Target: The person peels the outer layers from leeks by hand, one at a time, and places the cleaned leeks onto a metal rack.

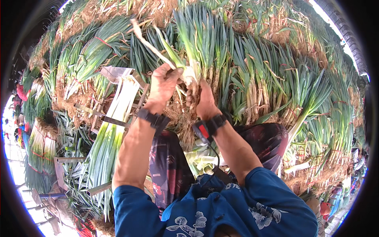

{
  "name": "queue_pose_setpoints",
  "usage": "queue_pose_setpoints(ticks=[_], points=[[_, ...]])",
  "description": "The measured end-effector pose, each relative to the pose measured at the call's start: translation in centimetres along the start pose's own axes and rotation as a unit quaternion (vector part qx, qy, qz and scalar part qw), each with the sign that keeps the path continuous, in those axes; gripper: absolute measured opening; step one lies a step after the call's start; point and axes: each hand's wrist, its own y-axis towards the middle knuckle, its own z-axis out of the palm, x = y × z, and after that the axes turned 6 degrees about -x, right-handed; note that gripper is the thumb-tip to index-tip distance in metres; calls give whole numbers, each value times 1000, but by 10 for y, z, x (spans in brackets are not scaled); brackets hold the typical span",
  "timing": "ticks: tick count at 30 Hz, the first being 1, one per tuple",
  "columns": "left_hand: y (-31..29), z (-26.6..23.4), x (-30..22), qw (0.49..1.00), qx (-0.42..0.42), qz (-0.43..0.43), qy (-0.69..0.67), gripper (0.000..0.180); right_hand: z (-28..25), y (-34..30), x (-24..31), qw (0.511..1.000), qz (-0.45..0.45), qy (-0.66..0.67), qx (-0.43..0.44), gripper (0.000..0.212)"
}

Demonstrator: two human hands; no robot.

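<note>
Green onion stalks [190, 74] hang root-end down between the hands, above the knees; the left hand [163, 83] pinches a pale outer strip [150, 46], the right hand [206, 102] grips near the roots. Peeled green onions [106, 144] lie in a metal rack [89, 110] leftward.

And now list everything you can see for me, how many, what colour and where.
Held leek: apparently one, white and green, between the hands
Rooted leeks: too many to count, green with brown roots, heaped ahead and to both sides
Cleaned leeks: one pile, white to green, on the rack
Metal rack: one, grey, left
Tied bundles: at least two, white and green, far left
Wristbands: two, black, one per wrist
Cable: one, black, below right wrist
Trousers: one pair, dark patterned, lower middle
Shirt: one, blue, lower edge
Left hand: one, bare, centre
Right hand: one, bare, centre
</note>
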Motion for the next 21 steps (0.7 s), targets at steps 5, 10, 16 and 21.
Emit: queue_pose_setpoints(ticks=[5,10,16,21], points=[[-70,-16,-64,982,-20,89,-165,9,-101,70,13,984,33,-29,-175,27],[-101,-46,-115,995,-84,-41,-40,13,-139,44,6,905,-193,-302,-231,29],[-89,-32,-3,708,450,20,544,33,-103,-18,5,921,-263,-271,-98,33],[-36,-17,-8,981,83,-116,133,67,-88,-58,-19,913,-258,-310,-56,46]])
